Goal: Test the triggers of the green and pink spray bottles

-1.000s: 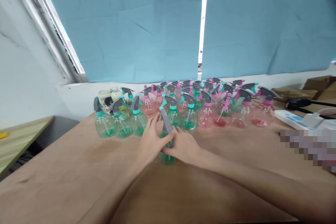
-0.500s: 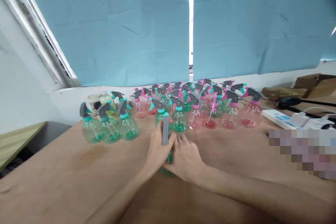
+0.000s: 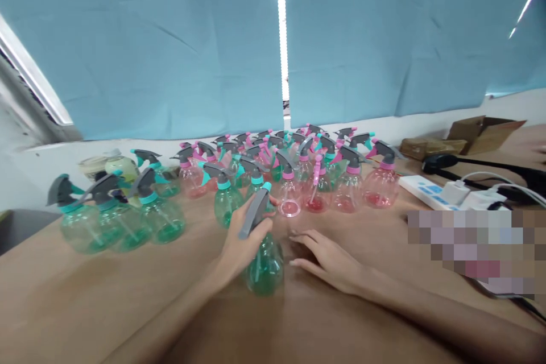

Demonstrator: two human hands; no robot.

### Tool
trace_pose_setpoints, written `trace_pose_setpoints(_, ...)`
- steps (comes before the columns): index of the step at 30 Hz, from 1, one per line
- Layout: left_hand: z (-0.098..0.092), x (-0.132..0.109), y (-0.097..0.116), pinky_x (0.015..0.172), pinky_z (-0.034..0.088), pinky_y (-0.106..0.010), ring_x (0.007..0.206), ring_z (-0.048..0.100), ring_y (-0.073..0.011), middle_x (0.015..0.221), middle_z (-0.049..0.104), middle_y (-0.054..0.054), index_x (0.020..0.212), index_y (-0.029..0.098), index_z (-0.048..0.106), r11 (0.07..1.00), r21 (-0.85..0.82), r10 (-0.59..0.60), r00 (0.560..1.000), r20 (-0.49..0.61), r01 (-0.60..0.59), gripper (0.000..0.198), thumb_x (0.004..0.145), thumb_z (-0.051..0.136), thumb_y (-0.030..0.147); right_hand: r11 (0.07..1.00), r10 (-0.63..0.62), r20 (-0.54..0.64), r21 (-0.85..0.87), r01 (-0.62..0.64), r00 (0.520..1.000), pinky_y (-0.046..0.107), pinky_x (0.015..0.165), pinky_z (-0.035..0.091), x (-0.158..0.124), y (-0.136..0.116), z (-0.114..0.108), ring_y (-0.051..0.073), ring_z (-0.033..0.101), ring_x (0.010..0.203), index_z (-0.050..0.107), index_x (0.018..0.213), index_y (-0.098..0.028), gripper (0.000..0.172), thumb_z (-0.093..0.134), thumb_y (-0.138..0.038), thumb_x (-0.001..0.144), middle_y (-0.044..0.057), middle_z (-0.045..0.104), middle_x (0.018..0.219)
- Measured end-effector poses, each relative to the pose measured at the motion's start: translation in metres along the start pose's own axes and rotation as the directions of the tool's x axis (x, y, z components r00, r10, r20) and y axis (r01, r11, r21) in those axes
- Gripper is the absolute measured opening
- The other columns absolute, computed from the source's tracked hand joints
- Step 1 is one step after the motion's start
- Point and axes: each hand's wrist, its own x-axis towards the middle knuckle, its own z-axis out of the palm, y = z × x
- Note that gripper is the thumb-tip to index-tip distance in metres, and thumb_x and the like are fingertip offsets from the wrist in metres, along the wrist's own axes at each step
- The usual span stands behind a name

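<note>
My left hand [image 3: 243, 239] is wrapped round the neck and grey trigger head of a green spray bottle [image 3: 265, 270], which stands in front of me on the brown table [image 3: 333, 324]. Its teal nozzle points away from me, and the fingers on its far side are partly hidden. Just right of that bottle, my right hand [image 3: 328, 259] is apart from it, fingers spread and holding nothing. Behind the hands stand more green spray bottles [image 3: 228, 205] and pink spray bottles [image 3: 348, 190]. A clear ring [image 3: 290, 208] shows at the base of one pink bottle.
Several green spray bottles [image 3: 162, 222] stand at the left. To the right lie a white power strip [image 3: 426, 190] with plugs, a black headset-like object [image 3: 439, 164] and an open cardboard box [image 3: 484, 133]. A blue curtain [image 3: 191, 68] hangs behind; one patch is pixelated.
My right hand has let go of the green spray bottle and moved right, its fingers opening. My left hand keeps hold of the bottle, now tilted slightly. The view has turned right.
</note>
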Motion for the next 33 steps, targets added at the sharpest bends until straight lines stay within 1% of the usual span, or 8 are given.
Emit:
trace_pose_setpoints(3,-0.001,0.002,-0.001,0.084,0.05,-0.034,0.094,0.065,-0.0196,0.112,0.065,-0.003,0.107,0.024,0.061,1.0,0.0,-0.005,1.0,0.006,0.005,0.033,0.076,0.053,0.017,0.998,0.007,-0.011,-0.064,-0.008,1.0,0.044,0.104,0.042,0.004,0.015,0.005,0.026,0.051,0.124,0.055,0.126,-0.015,0.041,0.048,-0.04,0.095,0.014,0.057,0.131)
trace_pose_setpoints(6,0.001,0.002,-0.001,0.083,0.051,-0.034,0.082,0.064,-0.0168,0.1,0.067,-0.002,0.104,0.023,0.062,0.999,0.045,-0.027,1.0,-0.011,0.028,0.022,0.083,0.055,0.026,0.991,-0.012,0.0,-0.135,0.012,1.0,0.046,0.107,0.039,0.012,0.018,0.011,0.028,0.047,0.128,0.056,0.128,-0.012,0.043,0.046,-0.038,0.096,0.015,0.056,0.134)
trace_pose_setpoints(11,0.006,0.005,0.003,0.079,0.052,-0.034,0.075,0.064,-0.0163,0.092,0.067,-0.002,0.098,0.022,0.061,0.994,0.1,-0.037,0.999,-0.024,0.039,0.019,0.08,0.052,0.023,0.983,-0.009,-0.022,-0.186,0.005,1.0,0.046,0.108,0.039,0.015,0.016,0.016,0.029,0.046,0.13,0.056,0.129,-0.009,0.045,0.045,-0.038,0.096,0.016,0.054,0.136)
trace_pose_setpoints(17,0.007,0.004,0.013,0.076,0.052,-0.032,0.074,0.065,-0.0164,0.09,0.067,-0.001,0.097,0.022,0.059,0.993,0.114,-0.01,1.0,-0.011,0.011,0.026,0.075,0.047,0.018,0.987,-0.022,0.001,-0.157,0.022,1.0,0.046,0.11,0.036,0.012,0.018,0.013,0.027,0.043,0.132,0.053,0.133,-0.009,0.047,0.044,-0.037,0.096,0.015,0.052,0.138)
trace_pose_setpoints(22,0.005,0.003,0.008,0.064,0.047,-0.028,0.062,0.058,-0.0146,0.067,0.057,0.004,0.092,0.022,0.059,0.983,0.185,-0.009,1.0,-0.025,0.013,0.02,0.076,0.048,0.02,0.994,-0.027,0.028,-0.105,0.03,0.999,0.046,0.112,0.033,0.011,0.021,0.009,0.026,0.038,0.135,0.05,0.136,-0.012,0.048,0.043,-0.038,0.097,0.013,0.049,0.141)
trace_pose_setpoints(27,0.005,0.004,0.003,0.062,0.043,-0.026,0.066,0.057,-0.0139,0.067,0.055,0.005,0.088,0.022,0.058,0.985,0.169,0.039,0.999,-0.003,-0.037,0.017,0.076,0.047,0.017,0.999,-0.05,0.047,-0.02,0.051,0.998,0.046,0.112,0.033,0.011,0.029,0.004,0.025,0.038,0.135,0.049,0.137,-0.018,0.047,0.043,-0.042,0.096,0.01,0.046,0.143)
trace_pose_setpoints(30,0.004,0.004,0.005,0.06,0.043,-0.025,0.065,0.056,-0.0131,0.072,0.06,0.004,0.086,0.021,0.059,0.981,0.188,0.054,0.998,-0.009,-0.052,0.017,0.075,0.047,0.016,0.997,-0.07,0.058,0.017,0.069,0.996,0.045,0.111,0.034,0.012,0.034,0.002,0.023,0.041,0.133,0.05,0.136,-0.021,0.045,0.044,-0.041,0.096,0.008,0.048,0.142)
trace_pose_setpoints(33,0.002,0.003,0.006,0.064,0.045,-0.026,0.067,0.057,-0.0136,0.078,0.063,0.002,0.083,0.021,0.06,0.98,0.188,0.064,0.998,-0.002,-0.063,0.016,0.075,0.047,0.016,0.997,-0.077,0.056,0.028,0.076,0.995,0.045,0.111,0.035,0.012,0.035,0.001,0.023,0.041,0.133,0.049,0.137,-0.022,0.044,0.045,-0.04,0.096,0.007,0.05,0.141)
